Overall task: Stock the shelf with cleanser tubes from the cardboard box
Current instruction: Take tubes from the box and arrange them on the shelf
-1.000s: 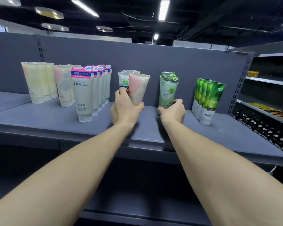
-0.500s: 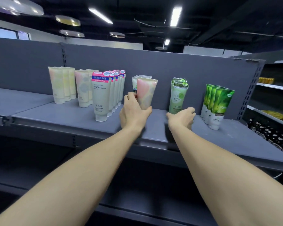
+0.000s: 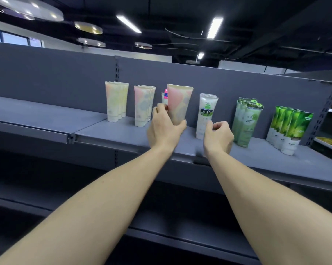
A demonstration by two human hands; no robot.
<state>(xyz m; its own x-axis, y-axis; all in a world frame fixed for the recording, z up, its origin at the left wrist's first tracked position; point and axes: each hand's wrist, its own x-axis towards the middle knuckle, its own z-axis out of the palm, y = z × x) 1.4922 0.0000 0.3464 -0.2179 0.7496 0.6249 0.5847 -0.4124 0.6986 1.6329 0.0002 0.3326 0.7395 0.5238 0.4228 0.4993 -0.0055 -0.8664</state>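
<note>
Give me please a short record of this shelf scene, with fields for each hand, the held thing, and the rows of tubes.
left hand: grips the pink tube near its lower end, held upright
right hand: loosely curled, holds nothing, in front of the white tube row
shelf: grey, tubes stand cap down in rows
rows, left to right: yellow tubes; pink-grey tubes; white; pale green tubes; bright green tubes
cardboard box: not in view

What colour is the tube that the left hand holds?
Mostly pink, with pale cream and grey round patches; the head view shows the tube in the left hand.
</note>
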